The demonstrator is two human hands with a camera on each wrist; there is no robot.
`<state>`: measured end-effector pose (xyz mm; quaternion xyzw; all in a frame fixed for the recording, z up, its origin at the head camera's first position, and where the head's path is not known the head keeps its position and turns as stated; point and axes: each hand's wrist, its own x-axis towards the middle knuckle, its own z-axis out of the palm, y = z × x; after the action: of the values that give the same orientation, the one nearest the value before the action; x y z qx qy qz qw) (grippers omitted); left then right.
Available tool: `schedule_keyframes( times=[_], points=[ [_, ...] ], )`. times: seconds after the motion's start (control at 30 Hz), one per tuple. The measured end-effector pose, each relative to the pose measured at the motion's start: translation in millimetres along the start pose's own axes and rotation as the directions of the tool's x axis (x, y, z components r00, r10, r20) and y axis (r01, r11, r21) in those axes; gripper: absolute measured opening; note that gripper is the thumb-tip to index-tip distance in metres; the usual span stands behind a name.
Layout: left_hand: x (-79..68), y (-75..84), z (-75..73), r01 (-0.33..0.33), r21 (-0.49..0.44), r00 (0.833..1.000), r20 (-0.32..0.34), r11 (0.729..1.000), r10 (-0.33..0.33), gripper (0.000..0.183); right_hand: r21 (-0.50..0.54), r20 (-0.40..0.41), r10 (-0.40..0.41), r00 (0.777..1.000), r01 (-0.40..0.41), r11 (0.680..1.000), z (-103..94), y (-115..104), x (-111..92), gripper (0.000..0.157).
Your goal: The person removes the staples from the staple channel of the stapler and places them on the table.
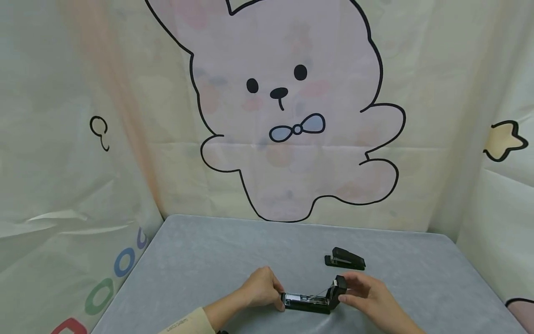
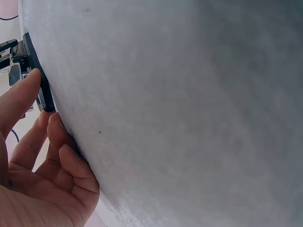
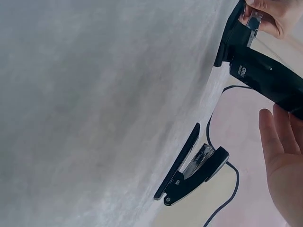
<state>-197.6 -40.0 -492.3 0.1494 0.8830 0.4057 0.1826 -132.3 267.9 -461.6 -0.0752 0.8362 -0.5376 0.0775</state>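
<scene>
A black stapler (image 1: 306,304) lies on the grey-covered table with its top arm swung up, baring the metal staple channel. My left hand (image 1: 263,288) pinches the far-left end of its base; in the left wrist view, thumb and fingers take that base (image 2: 45,90) from either side. At the other end, my right hand (image 1: 369,297) holds the raised top arm (image 3: 267,78) between thumb and fingers. White lettering shows on this arm in the right wrist view. Behind the right hand stands a smaller black stapler (image 1: 345,260), touched by neither hand.
The table (image 1: 217,250) carries a grey cloth. Pale curtains surround it, and the back one (image 1: 283,176) bears a large cartoon animal outline. Coloured ring shapes (image 1: 124,262) run down the left curtain beside the table edge.
</scene>
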Motion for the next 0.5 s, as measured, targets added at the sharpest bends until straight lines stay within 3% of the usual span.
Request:
schedule_keyframes(
  times=[0.17,0.33,0.5],
  points=[
    [-0.7,-2.1,1.1,0.004,0.004,1.0,-0.012,1.0,-0.004,0.024,-0.005,-0.02,0.034,0.999,-0.034,0.999,-4.5,4.3,-3.2,0.059],
    [0.7,-2.5,-0.3,0.007,0.007,1.0,-0.009,1.0,-0.007,0.024,0.08,0.024,0.073,0.997,-0.075,0.994,-10.0,6.7,-4.3,0.061],
    [0.9,-2.2,-1.0,0.013,-0.001,1.0,0.0,1.0,-0.013,0.024,0.107,0.055,0.055,0.997,-0.061,0.992,-15.1,9.3,-4.6,0.057]
  ],
)
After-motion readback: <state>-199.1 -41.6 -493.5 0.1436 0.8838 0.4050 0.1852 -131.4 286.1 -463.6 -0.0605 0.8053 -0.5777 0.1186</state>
